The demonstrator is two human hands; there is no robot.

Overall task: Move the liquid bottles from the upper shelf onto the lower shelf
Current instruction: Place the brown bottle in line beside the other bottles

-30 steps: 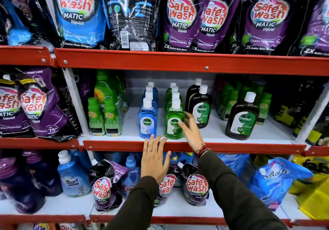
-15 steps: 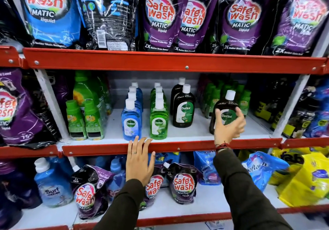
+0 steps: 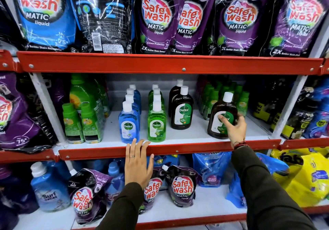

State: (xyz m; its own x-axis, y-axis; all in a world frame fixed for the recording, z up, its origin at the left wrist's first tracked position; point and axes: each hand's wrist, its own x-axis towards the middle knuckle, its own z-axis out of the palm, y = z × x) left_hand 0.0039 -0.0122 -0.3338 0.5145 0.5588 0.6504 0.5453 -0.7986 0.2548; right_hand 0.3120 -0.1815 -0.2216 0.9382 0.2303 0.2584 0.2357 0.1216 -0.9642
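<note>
On the middle shelf (image 3: 187,135) stand rows of Dettol bottles: blue ones (image 3: 128,123), green ones (image 3: 156,121) and dark brown ones (image 3: 181,110). A lone dark brown Dettol bottle (image 3: 221,110) with a white cap stands upright at the shelf's front right. My right hand (image 3: 234,128) wraps around its lower front. My left hand (image 3: 138,164) lies flat with fingers apart on the shelf's red front edge (image 3: 178,150), just below the blue and green bottles. The lower shelf (image 3: 210,206) holds pouches and bottles.
Small green bottles (image 3: 81,123) stand left on the middle shelf, more green ones (image 3: 210,101) behind the held bottle. Safewash pouches (image 3: 156,16) fill the top shelf. Below are a Surf Excel bottle (image 3: 48,188), Safewash pouches (image 3: 181,187), blue refill bags (image 3: 210,169) and yellow bags (image 3: 308,176).
My right hand left the green bottle, swung right and closed around the lone brown Dettol bottle. My left hand stayed on the red shelf edge. The view shifted right and closer.
</note>
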